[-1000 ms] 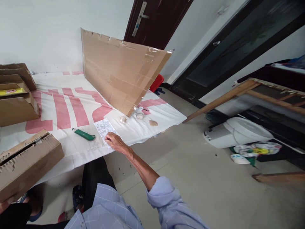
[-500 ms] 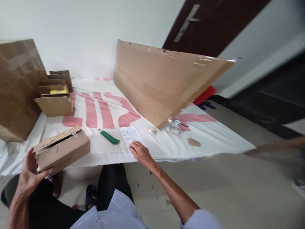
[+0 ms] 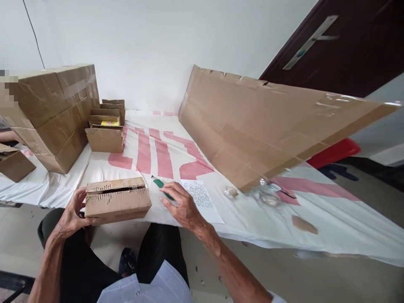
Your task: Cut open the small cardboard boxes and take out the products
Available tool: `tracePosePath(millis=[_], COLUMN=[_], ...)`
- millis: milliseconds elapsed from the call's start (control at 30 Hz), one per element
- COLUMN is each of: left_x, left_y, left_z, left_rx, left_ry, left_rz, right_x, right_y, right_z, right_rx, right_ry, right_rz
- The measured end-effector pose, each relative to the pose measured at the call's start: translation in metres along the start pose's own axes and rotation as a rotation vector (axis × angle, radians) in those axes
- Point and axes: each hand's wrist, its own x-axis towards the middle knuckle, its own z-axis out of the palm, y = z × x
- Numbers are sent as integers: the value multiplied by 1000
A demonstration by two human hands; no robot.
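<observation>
A small brown cardboard box (image 3: 117, 200) rests at the near edge of a white sheet with red shapes (image 3: 148, 147). My left hand (image 3: 72, 213) grips the box's left end with curled fingers. My right hand (image 3: 180, 204) lies on a green-handled cutter (image 3: 160, 184), fingers spread and slightly curled over it; whether it grips is unclear. Just right of that hand lies a white sheet of printed labels (image 3: 203, 200).
A large flattened cardboard panel (image 3: 261, 126) leans over the right side. A big taped carton (image 3: 55, 113) and open small boxes (image 3: 105, 128) stand at the back left. Clear tape bits (image 3: 268, 193) lie beneath the panel. A dark door (image 3: 341, 42) is behind.
The view swung left. My right hand moved from the label sheet onto the green cutter. My left hand came into view and took hold of the small box's end.
</observation>
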Motion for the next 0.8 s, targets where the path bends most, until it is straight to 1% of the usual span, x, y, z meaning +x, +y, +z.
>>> tracePosePath(millis=[100, 200, 300, 433, 533, 667, 800], left_x=[-3, -4, -4, -4, -3, -4, -6], left_y=[-2, -3, 1, 9, 11, 9, 9], left_z=[-4, -8, -8, -5, -5, -9, -12], left_rx=[48, 93, 130, 163, 90, -61, -141], left_ry=[-61, -66, -47, -40, -71, -162, -196], left_rz=[-18, -5, 9, 5, -23, -66, -89], right_x=[19, 28, 29, 26, 23, 12, 3], right_y=[-21, -28, -30, -39, -51, -64, -66], right_z=[12, 20, 19, 7, 1, 4, 6], right_rx=[11, -3, 26, 115, 144, 94, 60], right_ry=[-116, -188, -175, -113, -127, -178, -245], right_rz=[-64, -74, -69, -87, -149, -256, -233])
